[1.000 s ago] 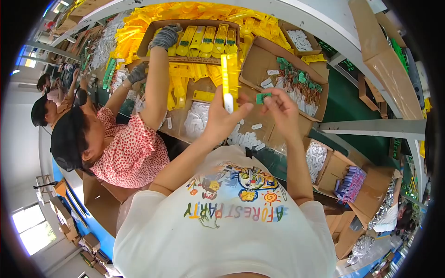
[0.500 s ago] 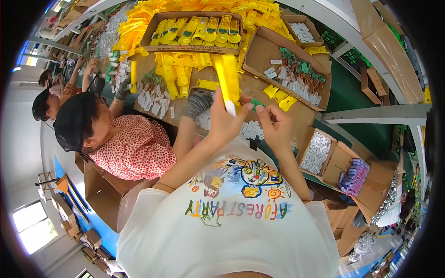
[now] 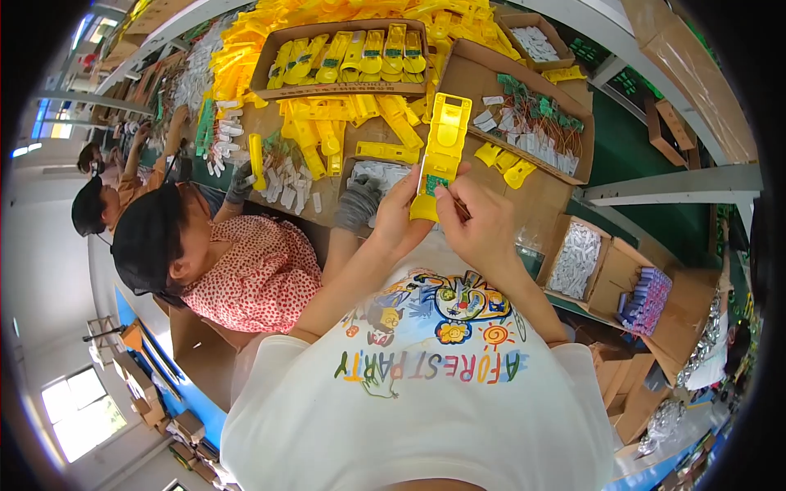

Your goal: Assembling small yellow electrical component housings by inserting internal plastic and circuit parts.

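Note:
My left hand (image 3: 396, 219) is wrapped round the lower end of a long yellow plastic casing (image 3: 448, 135), whose hollow inside faces up. A small green circuit board (image 3: 435, 184) sits in the casing's near part. Closed, with its thumb against that board, my right hand (image 3: 481, 214) holds it from the right side; thin dark wires seem to run under its fingers. Beyond my hands stands a cardboard box (image 3: 337, 88) with yellow casings fitted with green boards. Several loose yellow casings (image 3: 512, 171) lie on the table to the right.
On my left a co-worker's grey gloved hand (image 3: 358, 204) rests over white parts; the other glove (image 3: 240, 182) holds a yellow casing. Wired boards fill a carton (image 3: 460, 94) at far right. Nearer stand a box of white pieces (image 3: 572, 263) and purple cylinders (image 3: 645, 301).
The yellow casing has turned from edge-on to open side up. The green board, held apart from it in my right hand before, has moved left into it.

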The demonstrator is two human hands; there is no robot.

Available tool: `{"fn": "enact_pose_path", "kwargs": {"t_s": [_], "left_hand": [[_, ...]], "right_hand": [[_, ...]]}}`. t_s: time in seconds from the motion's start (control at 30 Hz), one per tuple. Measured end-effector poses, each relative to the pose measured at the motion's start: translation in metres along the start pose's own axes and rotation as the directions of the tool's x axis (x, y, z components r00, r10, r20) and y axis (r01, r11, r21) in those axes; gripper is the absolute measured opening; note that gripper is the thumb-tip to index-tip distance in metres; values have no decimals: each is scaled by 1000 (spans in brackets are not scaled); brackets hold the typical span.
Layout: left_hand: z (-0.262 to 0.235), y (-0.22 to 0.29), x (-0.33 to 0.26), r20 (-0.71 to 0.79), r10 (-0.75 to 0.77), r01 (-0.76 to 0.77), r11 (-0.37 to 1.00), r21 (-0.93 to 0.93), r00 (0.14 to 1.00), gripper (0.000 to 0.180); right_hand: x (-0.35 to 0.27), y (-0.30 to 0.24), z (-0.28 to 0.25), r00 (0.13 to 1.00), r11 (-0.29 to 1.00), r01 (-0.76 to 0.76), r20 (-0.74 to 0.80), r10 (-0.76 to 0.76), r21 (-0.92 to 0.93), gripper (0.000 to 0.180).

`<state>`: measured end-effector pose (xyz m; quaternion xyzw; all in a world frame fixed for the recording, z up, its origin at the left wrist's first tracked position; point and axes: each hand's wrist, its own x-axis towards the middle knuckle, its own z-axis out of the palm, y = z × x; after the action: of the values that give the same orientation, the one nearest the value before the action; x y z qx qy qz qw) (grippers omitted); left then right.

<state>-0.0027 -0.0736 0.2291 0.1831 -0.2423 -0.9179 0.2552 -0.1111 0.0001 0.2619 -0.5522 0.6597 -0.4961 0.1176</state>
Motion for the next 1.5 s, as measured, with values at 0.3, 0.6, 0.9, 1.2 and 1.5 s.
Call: {"fn": "enact_pose_path", "kwargs": {"t_s": [0.3, 0.6, 0.9, 1.2, 1.5], "left_hand": [[-6, -4, 0, 8, 90, -91, 989, 117, 996, 45], [1, 2, -4, -11, 139, -136, 981, 141, 990, 47], [-4, -11, 0, -79, 274, -239, 923, 302, 958, 44], [-4, -11, -3, -28, 360, -286, 785, 550, 933, 42], [-11, -17, -5, -68, 342, -296, 883, 364, 937, 36]], "right_hand": [[-3, 3, 8, 970, 939, -243, 76, 231, 244, 18], [-1, 10, 10, 991, 992, -112, 83, 107, 62, 21], [4, 16, 3, 944, 961, -272, 213, 254, 60, 26], [10, 20, -1, 887, 912, -388, 322, 330, 134, 26], [2, 24, 2, 989, 934, -90, 141, 43, 345, 14]]}}
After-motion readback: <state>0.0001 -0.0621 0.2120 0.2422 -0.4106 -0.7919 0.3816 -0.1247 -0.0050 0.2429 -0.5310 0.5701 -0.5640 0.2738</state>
